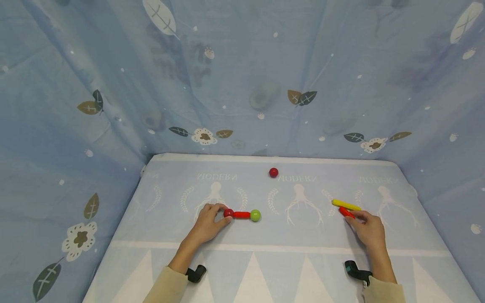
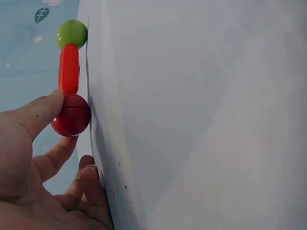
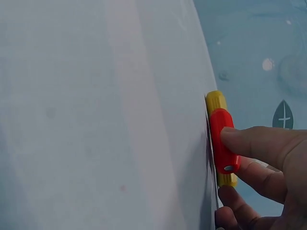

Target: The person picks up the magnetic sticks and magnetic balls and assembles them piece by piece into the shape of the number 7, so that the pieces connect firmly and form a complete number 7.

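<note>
Plainly, a red rod [image 2: 68, 69] joins a crimson ball [image 2: 73, 117] and green ball [image 2: 71, 33].

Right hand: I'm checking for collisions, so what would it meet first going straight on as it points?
Likely the yellow stick, just beyond the red stick the right hand holds; depth is unclear.

"What lettering did we find?"
"We read the pale printed word MODERN [image 1: 217, 176], repeated in a row along the far side of the light grey-blue, white-patterned table covering [image 1: 261, 233]."
"Anything else?"
"We could read nothing more."
</note>
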A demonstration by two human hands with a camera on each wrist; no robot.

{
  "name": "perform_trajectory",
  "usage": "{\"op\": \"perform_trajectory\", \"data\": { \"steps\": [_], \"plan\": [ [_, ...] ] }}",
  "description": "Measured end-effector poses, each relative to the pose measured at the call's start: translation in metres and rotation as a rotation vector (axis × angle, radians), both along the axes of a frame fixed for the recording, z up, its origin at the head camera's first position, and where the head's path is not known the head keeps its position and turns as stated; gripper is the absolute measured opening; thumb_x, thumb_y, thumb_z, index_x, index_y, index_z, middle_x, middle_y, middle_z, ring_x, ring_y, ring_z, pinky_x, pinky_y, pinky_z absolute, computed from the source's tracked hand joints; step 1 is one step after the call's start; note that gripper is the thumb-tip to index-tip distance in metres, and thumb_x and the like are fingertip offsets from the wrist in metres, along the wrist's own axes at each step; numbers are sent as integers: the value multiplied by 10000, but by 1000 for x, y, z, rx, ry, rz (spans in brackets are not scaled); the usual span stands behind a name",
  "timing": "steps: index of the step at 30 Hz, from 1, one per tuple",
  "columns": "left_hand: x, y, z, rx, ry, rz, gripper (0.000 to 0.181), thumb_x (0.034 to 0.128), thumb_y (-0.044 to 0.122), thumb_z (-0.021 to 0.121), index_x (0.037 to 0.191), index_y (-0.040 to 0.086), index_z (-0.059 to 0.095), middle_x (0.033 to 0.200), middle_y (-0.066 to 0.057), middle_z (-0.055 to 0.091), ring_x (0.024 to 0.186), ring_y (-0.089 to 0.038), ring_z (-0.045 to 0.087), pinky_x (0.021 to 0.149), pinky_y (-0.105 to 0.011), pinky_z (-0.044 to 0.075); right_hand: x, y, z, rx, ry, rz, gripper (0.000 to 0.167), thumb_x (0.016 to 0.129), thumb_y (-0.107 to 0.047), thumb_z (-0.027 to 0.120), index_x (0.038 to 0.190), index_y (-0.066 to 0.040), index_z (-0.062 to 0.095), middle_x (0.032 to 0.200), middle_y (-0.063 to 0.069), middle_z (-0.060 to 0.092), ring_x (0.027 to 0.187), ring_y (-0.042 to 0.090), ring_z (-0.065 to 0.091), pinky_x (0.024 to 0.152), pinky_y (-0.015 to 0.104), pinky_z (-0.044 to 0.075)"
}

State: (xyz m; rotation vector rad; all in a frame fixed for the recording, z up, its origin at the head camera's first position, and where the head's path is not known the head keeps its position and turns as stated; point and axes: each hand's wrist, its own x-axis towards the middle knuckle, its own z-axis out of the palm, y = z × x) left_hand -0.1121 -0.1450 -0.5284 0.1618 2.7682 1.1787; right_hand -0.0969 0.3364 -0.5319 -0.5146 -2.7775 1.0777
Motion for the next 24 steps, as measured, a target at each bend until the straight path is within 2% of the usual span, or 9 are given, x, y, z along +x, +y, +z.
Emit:
{"op": "perform_trajectory", "data": {
  "steps": [5,12,17,24],
  "plan": [
    [1,1,0,-6,3,-2,338,913,370,744,1169,166,662,1144,-103,527,990,-235,500,821,-454,456,4,-3,1,-30,-22,-12,374,920,-203,723,1159,79,669,1165,300,611,789,289,496,603,324,385],
    [0,1,-1,-12,4,-1,329,920,359,740,1174,164,660,1146,-104,525,986,-232,502,816,-450,456,7,-15,7,-80,-26,13,363,917,-207,735,1164,54,682,1164,272,624,798,265,532,622,311,411],
    [1,0,-1,-11,3,3,329,921,364,738,1174,170,659,1150,-104,525,991,-234,502,818,-452,455,4,-30,8,-77,-14,109,340,927,-238,736,1162,6,705,1173,230,636,840,258,512,667,344,401],
    [1,1,0,-7,5,3,331,920,363,739,1173,166,659,1146,-100,526,993,-235,502,824,-456,453,-1,-53,8,-81,-14,229,302,932,-238,732,1152,-32,718,1115,171,639,758,236,464,610,326,364]
  ]
}}
